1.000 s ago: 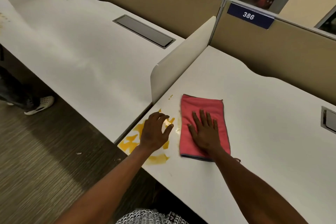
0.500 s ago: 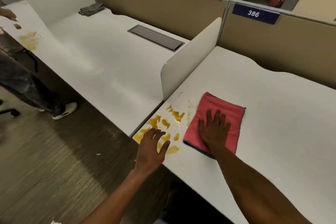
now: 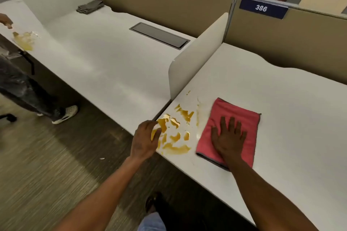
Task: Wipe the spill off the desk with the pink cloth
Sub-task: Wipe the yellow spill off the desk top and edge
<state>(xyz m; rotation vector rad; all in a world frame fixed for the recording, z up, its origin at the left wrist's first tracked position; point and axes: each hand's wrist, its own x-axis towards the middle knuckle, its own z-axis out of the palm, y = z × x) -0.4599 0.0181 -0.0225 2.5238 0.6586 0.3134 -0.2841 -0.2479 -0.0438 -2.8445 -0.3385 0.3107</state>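
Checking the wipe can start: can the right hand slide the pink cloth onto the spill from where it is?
Probably yes. The right hand lies flat on the pink cloth, and only bare desk separates it from the spill. The left hand hovers at the spill's near edge.

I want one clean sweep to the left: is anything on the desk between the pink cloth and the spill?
Nothing visible. The right hand lies flat on the pink cloth; bare desk separates it from the spill. The left hand hangs at the spill's far edge.
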